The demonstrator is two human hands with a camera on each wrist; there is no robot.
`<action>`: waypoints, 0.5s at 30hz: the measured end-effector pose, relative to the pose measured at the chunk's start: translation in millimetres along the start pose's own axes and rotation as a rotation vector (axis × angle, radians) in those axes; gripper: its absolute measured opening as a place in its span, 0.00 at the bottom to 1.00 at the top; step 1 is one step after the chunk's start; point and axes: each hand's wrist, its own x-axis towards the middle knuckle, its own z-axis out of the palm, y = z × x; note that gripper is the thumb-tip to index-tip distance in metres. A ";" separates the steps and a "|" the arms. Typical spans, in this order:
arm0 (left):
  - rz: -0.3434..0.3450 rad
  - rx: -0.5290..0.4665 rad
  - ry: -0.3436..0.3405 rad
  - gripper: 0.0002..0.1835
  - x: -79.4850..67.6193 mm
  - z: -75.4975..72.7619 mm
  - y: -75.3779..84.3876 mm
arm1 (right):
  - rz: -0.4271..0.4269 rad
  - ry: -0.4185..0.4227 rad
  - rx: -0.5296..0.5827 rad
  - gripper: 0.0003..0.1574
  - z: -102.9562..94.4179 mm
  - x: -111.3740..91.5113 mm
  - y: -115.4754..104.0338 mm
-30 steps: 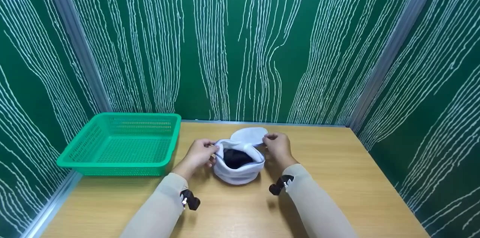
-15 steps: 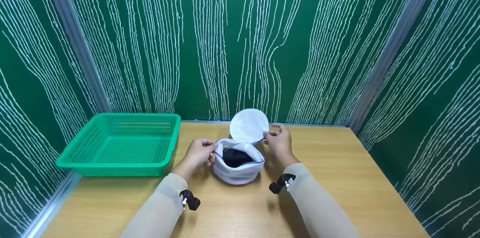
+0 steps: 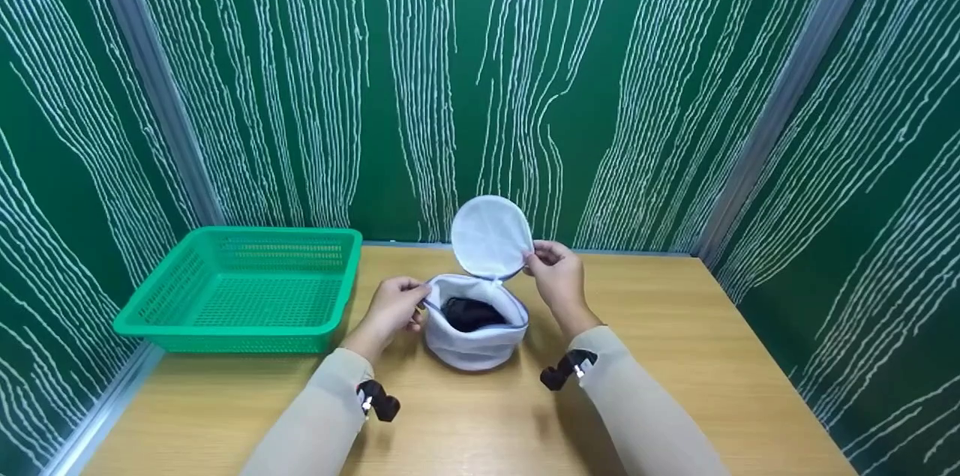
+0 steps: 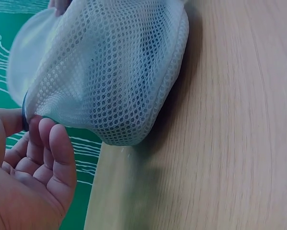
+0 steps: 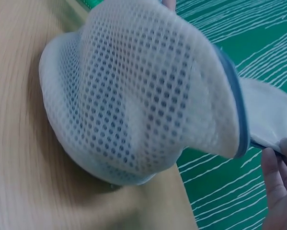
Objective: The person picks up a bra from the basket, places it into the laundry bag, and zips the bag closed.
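A round white mesh laundry bag (image 3: 474, 352) stands on the wooden table with its top unzipped. Its circular lid (image 3: 491, 236) is raised at the back, joined to the body by a short stretch of rim. Inside lies a dark, black item (image 3: 471, 315), its kind not clear. My left hand (image 3: 394, 311) pinches the bag's left rim between thumb and fingers, as the left wrist view also shows at the dark zipper edge (image 4: 25, 112). With thumb and fingertips my right hand (image 3: 559, 277) pinches the right edge of the lid. Honeycomb mesh (image 5: 129, 96) fills the right wrist view.
To the left, a green perforated plastic basket (image 3: 247, 337) sits on the table (image 3: 465, 431), close to my left hand. Green walls with white streaks (image 3: 517, 86) enclose the table at the back and both sides.
My right hand has lifted the lid from lying nearly flat behind the bag to standing upright, its inner face toward me. My left hand keeps its pinch on the rim, barely shifted left.
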 end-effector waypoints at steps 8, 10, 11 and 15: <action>-0.015 -0.049 0.035 0.12 1.4 1.4 3.8 | -0.090 -0.089 0.016 0.06 -0.8 -6.6 -8.2; -0.015 -0.055 0.040 0.13 1.0 1.7 5.0 | -0.100 -0.114 -0.003 0.04 -1.5 -9.8 -9.9; -0.019 -0.058 0.040 0.13 1.0 1.7 5.6 | -0.105 -0.127 -0.013 0.04 -1.8 -11.6 -11.1; -0.023 -0.068 0.036 0.14 1.0 2.0 7.2 | -0.122 -0.189 -0.050 0.03 -3.9 -16.4 -12.1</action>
